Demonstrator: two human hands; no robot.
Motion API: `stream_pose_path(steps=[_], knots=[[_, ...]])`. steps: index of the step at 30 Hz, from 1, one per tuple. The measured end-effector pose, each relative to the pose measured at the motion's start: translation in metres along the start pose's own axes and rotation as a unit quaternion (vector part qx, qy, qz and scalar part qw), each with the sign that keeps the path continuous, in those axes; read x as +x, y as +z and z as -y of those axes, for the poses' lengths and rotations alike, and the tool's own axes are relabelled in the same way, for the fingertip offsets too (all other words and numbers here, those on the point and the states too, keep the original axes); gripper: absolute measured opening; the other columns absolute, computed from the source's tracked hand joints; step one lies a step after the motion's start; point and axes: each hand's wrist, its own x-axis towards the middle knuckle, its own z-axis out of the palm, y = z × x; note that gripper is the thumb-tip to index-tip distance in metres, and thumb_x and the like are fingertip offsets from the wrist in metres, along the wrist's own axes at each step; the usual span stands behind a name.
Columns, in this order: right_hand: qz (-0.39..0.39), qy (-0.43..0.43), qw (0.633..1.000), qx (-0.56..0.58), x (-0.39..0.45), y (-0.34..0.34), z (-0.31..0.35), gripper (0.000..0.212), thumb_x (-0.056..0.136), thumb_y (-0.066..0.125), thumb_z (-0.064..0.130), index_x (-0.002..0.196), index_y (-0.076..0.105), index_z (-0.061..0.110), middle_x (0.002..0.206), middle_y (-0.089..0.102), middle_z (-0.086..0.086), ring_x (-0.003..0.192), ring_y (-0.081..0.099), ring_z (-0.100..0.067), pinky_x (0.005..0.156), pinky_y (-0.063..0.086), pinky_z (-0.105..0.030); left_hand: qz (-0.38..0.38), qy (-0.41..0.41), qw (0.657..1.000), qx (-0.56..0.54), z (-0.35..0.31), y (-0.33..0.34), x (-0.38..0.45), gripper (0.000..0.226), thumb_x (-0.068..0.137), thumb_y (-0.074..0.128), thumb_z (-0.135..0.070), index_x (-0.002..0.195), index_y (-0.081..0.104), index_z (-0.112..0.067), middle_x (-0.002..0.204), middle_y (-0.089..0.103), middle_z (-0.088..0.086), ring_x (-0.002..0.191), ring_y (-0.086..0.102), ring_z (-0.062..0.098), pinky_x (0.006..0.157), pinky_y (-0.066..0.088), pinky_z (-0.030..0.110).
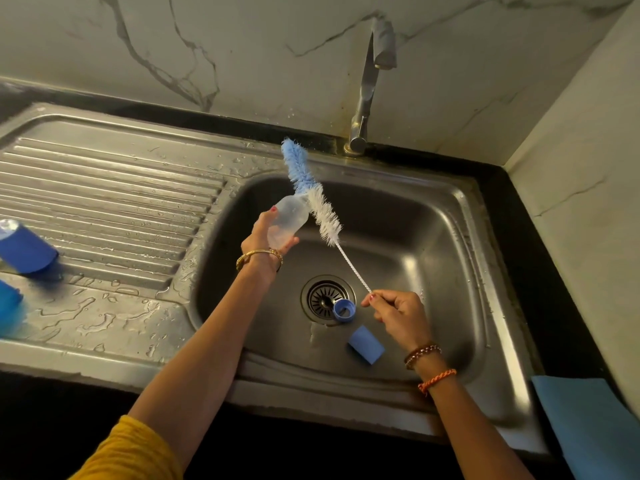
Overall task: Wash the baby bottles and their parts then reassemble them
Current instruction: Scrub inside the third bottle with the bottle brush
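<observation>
My left hand [265,239] grips a clear baby bottle [289,221] over the steel sink [446,216], its mouth pointing up and away. My right hand [394,315] pinches the twisted wire handle of a blue and white bottle brush [313,197]. The bristles lie outside the bottle, beside its mouth. On the sink floor a blue screw ring [344,310] rests at the drain [325,297], and a blue cap [366,344] lies just in front of it.
A tap [367,98] stands behind the basin, not running. The wet ribbed drainboard [110,202] on the left carries a blue-capped bottle [24,247] and another blue object [10,306] at the frame edge. A blue cloth [588,424] lies at the right front.
</observation>
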Motion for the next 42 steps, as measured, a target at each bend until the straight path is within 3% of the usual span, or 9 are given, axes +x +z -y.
stream_pose_path(steps=[7,11,14,18,21,28,34,39,42], knots=[[0.011,0.01,1.0,-0.001,-0.001,-0.001,0.0,0.036,0.089,0.055,0.004,0.058,0.064,0.02,0.04,0.049,0.012,0.047,0.039,-0.011,0.038,0.026,-0.01,0.027,0.002,1.0,-0.004,-0.003,-0.004,0.0,0.027,0.088,0.06,-0.024,0.112,0.052,-0.016,0.106,0.05,0.009,0.096,0.056,0.026,0.05,0.054,0.03],[0.006,-0.002,1.0,-0.017,-0.004,-0.001,0.002,0.032,0.089,0.055,0.004,0.06,0.066,0.015,0.055,0.061,-0.001,0.056,0.047,-0.018,0.051,0.04,-0.022,0.13,-0.035,0.99,-0.045,-0.003,-0.007,-0.002,0.024,0.092,0.051,-0.039,0.099,0.054,-0.015,0.103,0.052,0.01,0.084,0.058,0.021,0.048,0.052,0.019],[0.012,-0.002,0.999,-0.041,-0.003,-0.001,0.002,0.026,0.089,0.055,0.006,0.067,0.069,0.007,0.075,0.067,-0.023,0.064,0.051,-0.023,0.059,0.042,-0.028,0.163,-0.04,0.984,-0.062,0.0,-0.01,-0.002,0.007,0.091,0.053,-0.01,0.098,0.052,-0.012,0.099,0.052,0.01,0.071,0.054,0.014,0.049,0.045,0.011],[0.017,0.0,0.998,-0.065,-0.004,-0.001,-0.001,0.027,0.088,0.057,0.006,0.064,0.068,0.012,0.065,0.063,-0.01,0.054,0.048,-0.01,0.052,0.038,-0.016,0.138,-0.056,0.984,-0.094,0.003,-0.018,0.005,0.018,0.088,0.056,-0.009,0.106,0.052,-0.008,0.093,0.054,0.011,0.043,0.049,0.005,0.035,0.036,0.007],[0.008,-0.01,0.998,-0.063,0.0,-0.004,-0.006,0.03,0.087,0.058,0.006,0.06,0.067,0.018,0.064,0.064,-0.01,0.056,0.051,-0.011,0.055,0.04,-0.02,0.109,-0.074,0.987,-0.088,0.002,-0.02,0.009,0.028,0.086,0.058,-0.025,0.106,0.052,-0.006,0.096,0.054,0.016,0.052,0.056,0.014,0.034,0.041,0.012],[-0.019,-0.036,0.994,-0.105,0.005,-0.013,-0.014,0.019,0.085,0.062,0.01,0.07,0.074,0.014,0.062,0.061,0.017,0.062,0.057,0.001,0.061,0.045,-0.016,0.234,-0.286,0.929,-0.025,-0.005,-0.035,0.023,0.059,0.071,0.046,-0.062,0.084,0.052,-0.005,0.049,0.052,0.0,0.028,0.041,0.004,0.026,0.03,0.009],[-0.071,0.018,0.997,-0.035,0.014,-0.035,-0.021,0.026,0.082,0.063,0.004,0.062,0.07,0.018,0.058,0.062,0.015,0.056,0.055,0.001,0.064,0.043,-0.023,0.122,-0.183,0.975,-0.042,-0.014,-0.033,0.022,0.05,0.082,0.048,-0.053,0.09,0.053,-0.004,0.061,0.056,0.007,0.035,0.05,0.011,0.031,0.037,0.012],[-0.091,0.002,0.996,0.015,0.015,-0.031,-0.016,0.018,0.084,0.06,0.004,0.072,0.072,0.01,0.039,0.051,0.02,0.045,0.049,0.004,0.049,0.033,-0.008,0.124,-0.043,0.945,0.301,-0.004,-0.029,0.023,0.01,0.081,0.065,-0.024,0.083,0.057,-0.018,0.087,0.059,0.007,0.072,0.056,0.016,0.057,0.049,0.021],[-0.131,0.005,0.991,0.014,0.016,-0.027,-0.019,0.016,0.085,0.061,0.007,0.075,0.073,0.009,0.041,0.05,0.015,0.046,0.044,-0.003,0.05,0.035,-0.018,0.086,0.046,0.854,0.512,0.009,-0.038,0.034,0.048,0.065,0.08,-0.012,0.106,0.058,-0.021,0.114,0.051,0.004,0.102,0.051,0.021,0.084,0.046,0.031]])
